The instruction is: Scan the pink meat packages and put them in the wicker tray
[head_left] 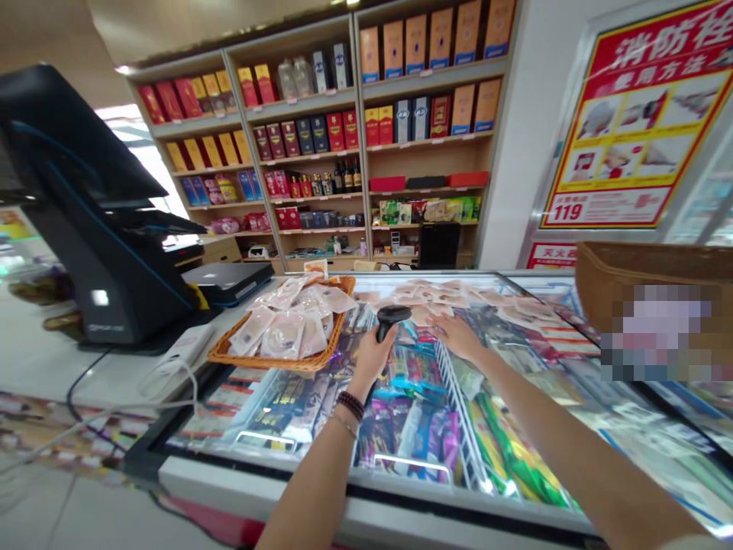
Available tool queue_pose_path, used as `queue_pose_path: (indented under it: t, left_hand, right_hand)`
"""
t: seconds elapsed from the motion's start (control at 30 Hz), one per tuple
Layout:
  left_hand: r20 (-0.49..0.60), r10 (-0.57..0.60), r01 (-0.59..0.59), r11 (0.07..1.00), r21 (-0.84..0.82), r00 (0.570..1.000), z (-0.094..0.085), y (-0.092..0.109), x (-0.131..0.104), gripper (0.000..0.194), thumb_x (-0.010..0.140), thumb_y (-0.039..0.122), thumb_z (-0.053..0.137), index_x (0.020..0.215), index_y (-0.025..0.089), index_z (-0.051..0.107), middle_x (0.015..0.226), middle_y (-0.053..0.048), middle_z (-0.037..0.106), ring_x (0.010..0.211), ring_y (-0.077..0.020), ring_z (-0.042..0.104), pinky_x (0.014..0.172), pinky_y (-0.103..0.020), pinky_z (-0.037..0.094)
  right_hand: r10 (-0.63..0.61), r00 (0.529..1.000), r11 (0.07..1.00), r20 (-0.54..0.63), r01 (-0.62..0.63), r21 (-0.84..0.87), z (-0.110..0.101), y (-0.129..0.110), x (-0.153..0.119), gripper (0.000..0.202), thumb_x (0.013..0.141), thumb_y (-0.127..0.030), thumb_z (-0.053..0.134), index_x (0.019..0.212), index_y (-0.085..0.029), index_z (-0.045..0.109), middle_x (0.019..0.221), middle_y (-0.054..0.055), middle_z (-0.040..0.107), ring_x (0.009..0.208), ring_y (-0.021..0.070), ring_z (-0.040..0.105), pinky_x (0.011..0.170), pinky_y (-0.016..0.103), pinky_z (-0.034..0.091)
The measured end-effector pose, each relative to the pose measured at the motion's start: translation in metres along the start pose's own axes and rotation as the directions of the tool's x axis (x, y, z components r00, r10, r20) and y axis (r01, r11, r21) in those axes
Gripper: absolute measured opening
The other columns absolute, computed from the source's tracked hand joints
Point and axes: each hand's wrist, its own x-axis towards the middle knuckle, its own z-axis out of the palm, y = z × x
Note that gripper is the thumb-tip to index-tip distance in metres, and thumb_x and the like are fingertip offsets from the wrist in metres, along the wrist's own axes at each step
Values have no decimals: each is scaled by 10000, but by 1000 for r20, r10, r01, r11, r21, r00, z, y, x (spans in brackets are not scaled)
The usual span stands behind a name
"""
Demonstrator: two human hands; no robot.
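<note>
My left hand (375,355), with dark beads and a bracelet at the wrist, is wrapped round the handle of a black handheld scanner (394,314) above the glass freezer top. To its right, my right hand (456,334) reaches forward with fingers spread, touching the near edge of the flat clear packets (432,293) spread over the glass. An orange wicker basket (312,364) heaped with similar round-content packets (285,334) stands left of the scanner. Colourful ice-cream wrappers (415,370) show through the glass below both hands.
On the left counter stand a black register screen (74,145), a flat grey device (229,279) and a white device (186,347) near trailing cables. A brown box (658,263) sits at the right. Shelves (309,99) with boxed goods rise behind.
</note>
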Motion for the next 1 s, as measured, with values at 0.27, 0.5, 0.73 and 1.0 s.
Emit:
queue_pose_path:
  t: [0.27,0.5,0.73,1.0]
  left_hand:
    - [3,-4,4,992,126,1000,2,-6,1,546,891,780,680,813,249,578,545,34,560,456,-165,549,499,-278,423]
    - [26,13,-18,982,186,1000,3,-1,-4,509,924,740,668,862,239,606,569,34,569,487,-181,576,530,-284,420]
    - [26,8,-12,985,171,1000,2,1,-5,552,909,784,669,852,239,600,553,34,551,481,-180,562,521,-286,428]
    - [57,75,-79,995,59,995,1,15,-16,549,898,772,674,849,231,594,528,40,523,459,-151,513,511,-273,395]
  right_hand:
    - [110,957,993,-270,-93,75,1,5,-24,322,1008,-490,713,1030,-220,888,1167,148,854,1223,351,753,1116,461,552]
    - [201,958,965,-205,-158,207,8,7,-14,494,769,-523,927,1154,-221,851,1400,177,779,1321,417,706,1123,524,547]
    - [368,888,702,-277,-70,708,17,20,-13,471,689,-660,907,859,-255,738,935,111,874,935,364,840,886,479,660]
    - [481,838,505,-256,-27,863,18,20,-13,669,546,-761,957,885,-229,735,931,151,874,913,380,855,826,488,696]
